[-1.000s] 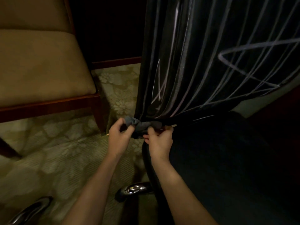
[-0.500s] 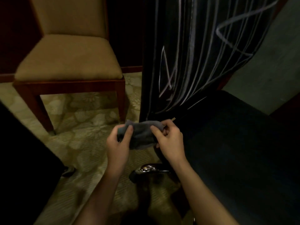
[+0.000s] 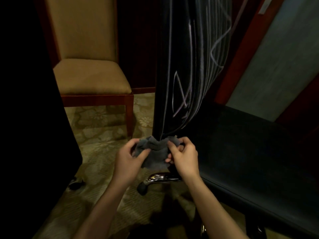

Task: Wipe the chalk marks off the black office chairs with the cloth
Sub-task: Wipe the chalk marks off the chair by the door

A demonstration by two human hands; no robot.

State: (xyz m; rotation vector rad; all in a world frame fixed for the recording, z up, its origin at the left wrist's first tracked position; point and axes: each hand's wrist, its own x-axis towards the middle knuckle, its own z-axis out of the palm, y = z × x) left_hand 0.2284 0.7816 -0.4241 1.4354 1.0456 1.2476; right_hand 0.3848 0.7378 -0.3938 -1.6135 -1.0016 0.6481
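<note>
- Both hands drawn back w/ cloth (image 3: 154, 153), now bunched below backrest (image 3: 181, 66) base
- Left hand (image 3: 128, 159) & right hand (image 3: 183, 156): fingers curled, pinching cloth edges
- Cloth soft, light; judged best wadded in one palm
- Chalk marks (image 3: 181, 97) remain

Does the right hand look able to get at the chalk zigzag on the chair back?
Probably yes: the right hand holds the cloth just below the zigzag, with nothing between.
</note>
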